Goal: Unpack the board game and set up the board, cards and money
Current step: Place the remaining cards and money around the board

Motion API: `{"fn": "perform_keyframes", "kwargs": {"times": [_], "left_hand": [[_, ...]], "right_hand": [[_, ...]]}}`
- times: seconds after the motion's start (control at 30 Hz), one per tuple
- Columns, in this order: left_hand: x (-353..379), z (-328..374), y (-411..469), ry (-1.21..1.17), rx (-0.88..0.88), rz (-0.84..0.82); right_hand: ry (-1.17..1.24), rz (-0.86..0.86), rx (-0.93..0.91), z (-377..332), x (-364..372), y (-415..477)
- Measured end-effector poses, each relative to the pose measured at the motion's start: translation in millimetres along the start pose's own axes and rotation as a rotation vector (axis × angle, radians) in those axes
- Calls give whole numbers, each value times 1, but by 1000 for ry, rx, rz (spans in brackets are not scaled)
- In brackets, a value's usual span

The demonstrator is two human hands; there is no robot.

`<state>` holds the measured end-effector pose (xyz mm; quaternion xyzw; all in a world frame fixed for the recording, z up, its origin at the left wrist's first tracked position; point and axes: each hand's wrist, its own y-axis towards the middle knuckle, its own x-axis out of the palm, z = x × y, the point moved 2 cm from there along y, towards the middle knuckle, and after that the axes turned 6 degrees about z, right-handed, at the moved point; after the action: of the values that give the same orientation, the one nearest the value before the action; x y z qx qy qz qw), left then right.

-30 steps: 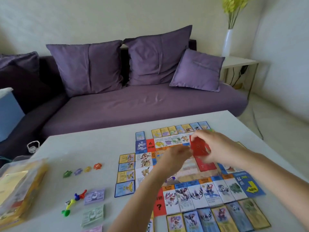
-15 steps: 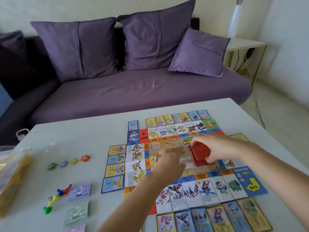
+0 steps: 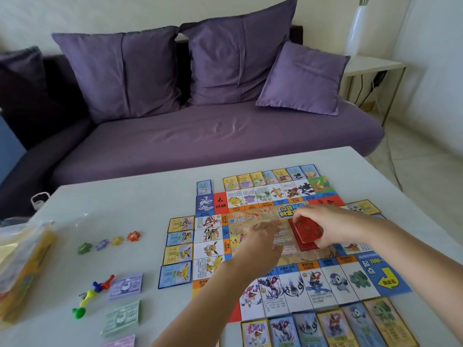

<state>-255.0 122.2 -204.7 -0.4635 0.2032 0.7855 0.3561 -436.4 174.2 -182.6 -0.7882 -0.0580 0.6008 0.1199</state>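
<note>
The game board (image 3: 273, 196) lies flat on the white table (image 3: 130, 204), with property cards (image 3: 179, 274) lined up along its left, far and near edges. My right hand (image 3: 325, 226) grips a stack of red cards (image 3: 307, 232) by its edges, just above a red space in the board's centre. My left hand (image 3: 261, 242) hovers over the board's middle with relaxed fingers and holds nothing. Left of the board lie a purple money stack (image 3: 126, 285), a green money stack (image 3: 121, 318), coloured pawns (image 3: 91, 295) and a row of star-shaped tokens (image 3: 110, 242).
A yellow game package in clear plastic (image 3: 22, 269) sits at the table's left edge. A purple sofa with cushions (image 3: 200, 126) stands behind the table. A white side table (image 3: 370, 63) with a vase (image 3: 357, 28) is at the far right.
My right hand has lowered the red card stack from in front of me down onto the board's centre. My left hand let go of the stack and dropped towards the board.
</note>
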Motion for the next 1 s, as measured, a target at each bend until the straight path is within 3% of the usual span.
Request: {"fn": "perform_keyframes", "kwargs": {"times": [0.43,0.53,0.77,1.0], "left_hand": [[-3,0,3,-30,-21,-8],[-18,-2,-3,-58,-15,75],[-80,-49,-74,-55,-105,321],[-116,-114,-168,3,-293,391]], "right_hand": [[42,10,14,3,0,-4],[76,58,4,-7,-11,-13],[85,283,-182,-101,-30,-34],[142,224,-362,-207,-12,-34]]}}
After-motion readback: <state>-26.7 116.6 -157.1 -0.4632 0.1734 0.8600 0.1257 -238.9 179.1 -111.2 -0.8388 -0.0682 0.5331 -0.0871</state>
